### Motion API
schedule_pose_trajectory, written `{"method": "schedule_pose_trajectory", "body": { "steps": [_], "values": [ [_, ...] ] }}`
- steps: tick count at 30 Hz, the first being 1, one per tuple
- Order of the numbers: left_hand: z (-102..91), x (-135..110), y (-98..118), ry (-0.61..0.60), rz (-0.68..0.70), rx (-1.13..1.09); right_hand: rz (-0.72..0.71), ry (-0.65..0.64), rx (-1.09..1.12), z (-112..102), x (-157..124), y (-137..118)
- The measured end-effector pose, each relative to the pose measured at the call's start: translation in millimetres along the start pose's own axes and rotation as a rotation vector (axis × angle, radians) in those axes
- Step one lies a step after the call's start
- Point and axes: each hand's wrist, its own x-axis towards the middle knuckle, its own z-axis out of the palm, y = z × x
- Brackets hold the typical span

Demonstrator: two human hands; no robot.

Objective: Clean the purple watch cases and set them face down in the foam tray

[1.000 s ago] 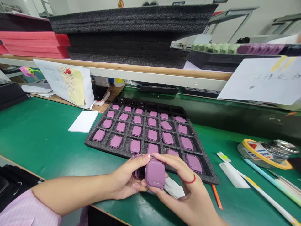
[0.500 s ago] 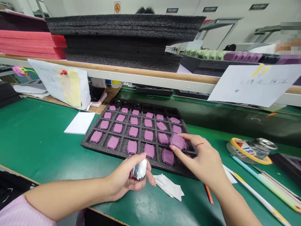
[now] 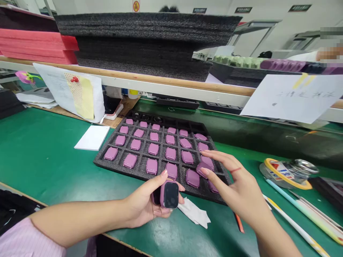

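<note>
My left hand (image 3: 150,198) is closed around a purple smartwatch body (image 3: 170,194), its black screen facing up. A second dark screen shows behind it in the same hand. My right hand (image 3: 235,182) is over the right front of the black foam tray (image 3: 107,165). Its thumb rests on a tilted purple watch body (image 3: 203,169), which sits across the tray's dividers; the fingers on its far side are partly hidden. Rows of purple watch bodies (image 3: 152,166) lie back-up in the tray's pockets. A white wipe (image 3: 195,213) lies beside my left hand.
On the right are a glass jar (image 3: 284,173) with a yellow ring, pens (image 3: 294,223) and a red stick (image 3: 239,223). White paper (image 3: 92,137) lies left of the tray. A shelf edge (image 3: 160,84) with stacked black foam (image 3: 144,46) crosses behind.
My left hand has turned so a black screen and purple case face me. The right hand has shifted slightly right and down, with the watch body by its thumb now lower and tilted.
</note>
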Motion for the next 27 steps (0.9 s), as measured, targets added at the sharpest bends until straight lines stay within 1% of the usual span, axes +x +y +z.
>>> {"method": "schedule_pose_trajectory", "body": {
  "steps": [1, 2, 4, 6, 8, 11, 13, 15, 19, 21, 23, 24, 27],
  "values": [
    [0.6, 0, -1, -0.005, 0.004, -0.001, -0.073, 0.016, 0.099, 1, -1, -15],
    [1.0, 0, -1, -0.010, 0.008, 0.005, -0.161, -0.006, 0.188, 3, -3, -29],
    [0.7, 0, -2, -0.012, 0.015, 0.023, -0.294, -0.096, 0.268, 8, -7, -53],
    [-0.8, 2, -3, 0.001, 0.015, 0.029, -0.354, -0.150, 0.266, 14, -11, -67],
    [-2.6, 4, -4, 0.009, 0.007, 0.005, -0.352, -0.150, 0.267, 20, -14, -71],
    [-3.5, 5, -4, -0.028, 0.021, -0.031, -0.295, -0.118, 0.324, 24, -16, -70],
    [-2.8, 5, -5, -0.054, 0.029, -0.023, -0.222, -0.059, 0.385, 24, -15, -68],
    [-1.9, 3, -5, -0.058, 0.008, 0.009, -0.087, 0.044, 0.478, 21, -15, -65],
    [-2.0, 1, -4, -0.050, -0.019, 0.048, 0.267, 0.324, 0.763, 15, -11, -58],
    [-2.6, 1, -2, -0.052, -0.017, 0.035, 0.385, 0.408, 0.879, 14, -9, -54],
    [-3.3, 1, -1, -0.054, -0.019, 0.027, 0.441, 0.439, 0.917, 14, -8, -52],
    [-3.6, 2, 0, -0.053, -0.022, 0.026, 0.443, 0.441, 0.913, 15, -8, -52],
    [-4.8, 2, 1, -0.047, -0.029, 0.019, 0.381, 0.411, 0.871, 17, -11, -53]
  ]
}}
